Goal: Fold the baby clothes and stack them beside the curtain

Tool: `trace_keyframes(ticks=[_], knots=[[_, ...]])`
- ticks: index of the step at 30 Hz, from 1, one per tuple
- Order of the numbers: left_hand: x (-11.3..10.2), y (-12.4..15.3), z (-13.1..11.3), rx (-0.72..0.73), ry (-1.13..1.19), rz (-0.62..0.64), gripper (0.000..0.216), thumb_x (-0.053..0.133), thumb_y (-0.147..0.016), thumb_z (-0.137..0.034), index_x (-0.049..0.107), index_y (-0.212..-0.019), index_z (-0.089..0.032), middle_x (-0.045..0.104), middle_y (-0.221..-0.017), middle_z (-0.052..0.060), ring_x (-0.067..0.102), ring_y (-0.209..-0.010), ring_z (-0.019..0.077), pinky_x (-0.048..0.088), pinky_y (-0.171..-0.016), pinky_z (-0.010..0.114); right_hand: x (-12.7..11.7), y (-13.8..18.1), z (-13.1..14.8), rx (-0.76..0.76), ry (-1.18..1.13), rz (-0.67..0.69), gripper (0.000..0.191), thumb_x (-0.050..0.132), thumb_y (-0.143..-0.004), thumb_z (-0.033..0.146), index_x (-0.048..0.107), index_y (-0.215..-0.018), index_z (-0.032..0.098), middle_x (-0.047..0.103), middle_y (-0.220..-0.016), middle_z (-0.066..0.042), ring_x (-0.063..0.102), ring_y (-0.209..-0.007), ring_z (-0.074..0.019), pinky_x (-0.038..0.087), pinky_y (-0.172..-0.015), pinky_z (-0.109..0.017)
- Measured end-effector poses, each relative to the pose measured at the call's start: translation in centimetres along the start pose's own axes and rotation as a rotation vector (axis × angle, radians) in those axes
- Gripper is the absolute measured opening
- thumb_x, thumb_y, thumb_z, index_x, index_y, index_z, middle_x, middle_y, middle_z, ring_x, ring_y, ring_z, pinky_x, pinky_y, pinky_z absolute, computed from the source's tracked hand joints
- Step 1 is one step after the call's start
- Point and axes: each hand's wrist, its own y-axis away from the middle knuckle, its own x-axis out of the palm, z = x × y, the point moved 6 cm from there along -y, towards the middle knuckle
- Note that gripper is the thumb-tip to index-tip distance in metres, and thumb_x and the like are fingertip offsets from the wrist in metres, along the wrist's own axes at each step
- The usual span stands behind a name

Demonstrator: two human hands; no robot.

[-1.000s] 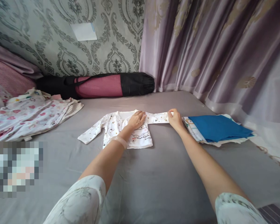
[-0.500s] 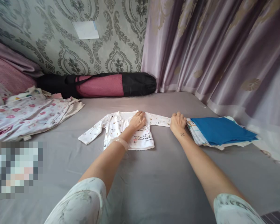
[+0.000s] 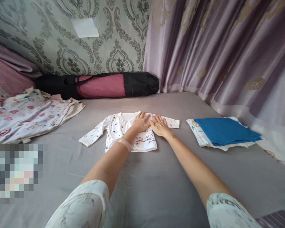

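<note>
Baby shirt [image 3: 123, 131] lies face-up on bed [image 3: 156, 177]; left hand [image 3: 140, 121] and right hand [image 3: 159, 125], fingers spread flat, press it, apparently pinning the cloth smooth.

Soft daylight enters through the curtain [image 3: 228, 47] at right; shadows are faint. Focus is sharp. Wide-angle bending shows at the edges; a pixelated patch [image 3: 14, 172] sits lower left.

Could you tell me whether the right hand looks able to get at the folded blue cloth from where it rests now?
Probably yes: the right hand lies flat on the baby shirt, and only bare sheet separates it from the blue cloth.
</note>
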Motion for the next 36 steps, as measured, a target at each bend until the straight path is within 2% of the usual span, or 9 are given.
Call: trace_keyframes(ticks=[8, 14, 17, 21, 23, 25, 31, 33, 36], knots=[[0.3, 0.0, 0.2, -0.011, 0.046, 0.014, 0.060, 0.046, -0.089, -0.049, 0.042, -0.141, -0.020, 0.036, -0.150, 0.013, 0.027, -0.140, 0.0338, 0.023, -0.113, 0.047, -0.8, 2.5, -4.2, 0.208, 0.102, -0.018, 0.065, 0.012, -0.096, 0.055, 0.018, -0.152, 0.024, 0.010, -0.160, -0.008, 0.005, -0.145, -0.0320, 0.003, -0.113, -0.057], [0.3, 0.2, -0.9, -0.016, 0.000, 0.104, 0.063, 0.034, -0.094, -0.050, 0.034, -0.145, -0.013, 0.029, -0.152, 0.020, 0.020, -0.142, 0.0358, 0.018, -0.113, 0.051, -1.8, 3.4, -6.7, 0.325, 0.159, 0.007, 0.061, 0.016, -0.097, 0.042, 0.020, -0.152, 0.016, 0.015, -0.158, -0.012, 0.011, -0.144, -0.0305, 0.012, -0.112, -0.056], [-0.8, 1.2, -1.3, -0.089, 0.011, 0.117, 0.065, 0.034, -0.093, -0.053, 0.036, -0.142, -0.011, 0.030, -0.150, 0.022, 0.023, -0.141, 0.0370, 0.022, -0.112, 0.052, -2.7, 3.1, -6.1, 0.337, 0.211, -0.047, 0.057, 0.028, -0.095, 0.036, 0.032, -0.147, 0.013, 0.025, -0.155, -0.017, 0.020, -0.142, -0.0316, 0.017, -0.111, -0.055], [-4.1, 4.8, -0.2, -0.097, 0.027, 0.000, 0.053, 0.044, -0.091, -0.047, 0.048, -0.132, -0.014, 0.045, -0.141, 0.019, 0.039, -0.132, 0.0336, 0.034, -0.106, 0.048, -4.3, 2.0, -2.3, 0.160, 0.210, -0.277, 0.048, 0.038, -0.089, 0.020, 0.047, -0.135, 0.013, 0.039, -0.146, -0.016, 0.038, -0.132, -0.0288, 0.028, -0.107, -0.046], [-6.1, 7.6, 1.8, -0.088, 0.023, -0.068, 0.046, 0.047, -0.089, -0.042, 0.052, -0.127, -0.016, 0.054, -0.132, 0.016, 0.047, -0.124, 0.0303, 0.039, -0.102, 0.043, -4.4, 1.5, 0.2, 0.060, 0.144, -0.330, 0.045, 0.036, -0.089, 0.017, 0.052, -0.130, 0.015, 0.048, -0.140, -0.014, 0.046, -0.124, -0.0269, 0.034, -0.102, -0.041], [-8.0, 10.8, 5.3, -0.160, 0.010, -0.126, 0.041, 0.047, -0.089, -0.039, 0.057, -0.122, -0.016, 0.060, -0.123, 0.014, 0.051, -0.118, 0.0283, 0.039, -0.101, 0.040, -4.1, 0.9, 2.8, -0.023, 0.082, -0.340, 0.042, 0.034, -0.090, 0.016, 0.057, -0.124, 0.016, 0.056, -0.131, -0.013, 0.051, -0.117, -0.0258, 0.037, -0.098, -0.037], [-11.9, 20.0, 18.1, -0.737, -0.053, -0.203, 0.028, 0.047, -0.086, -0.032, 0.064, -0.104, -0.018, 0.068, -0.103, 0.012, 0.061, -0.099, 0.0254, 0.045, -0.087, 0.033, -2.3, -1.5, 10.9, -0.258, -0.055, -0.242, 0.040, 0.033, -0.091, 0.014, 0.062, -0.119, 0.016, 0.064, -0.121, -0.009, 0.054, -0.114, -0.0201, 0.037, -0.096, -0.027], [-12.2, 21.8, 20.2, -0.834, -0.017, -0.172, 0.026, 0.049, -0.085, -0.034, 0.064, -0.097, -0.018, 0.069, -0.097, 0.011, 0.062, -0.094, 0.0244, 0.046, -0.081, 0.031, -1.5, -2.4, 12.9, -0.262, -0.069, -0.187, 0.038, 0.034, -0.093, 0.017, 0.065, -0.114, 0.019, 0.067, -0.115, -0.008, 0.057, -0.109, -0.0206, 0.040, -0.090, -0.027], [-12.1, 22.9, 21.0, -0.874, 0.093, -0.089, 0.022, 0.054, -0.082, -0.039, 0.062, -0.083, -0.018, 0.070, -0.089, 0.008, 0.064, -0.086, 0.0229, 0.045, -0.072, 0.028, -0.6, -3.8, 15.1, -0.202, -0.025, -0.135, 0.036, 0.034, -0.094, 0.021, 0.069, -0.102, 0.021, 0.070, -0.103, -0.009, 0.061, -0.100, -0.0229, 0.041, -0.082, -0.030]])
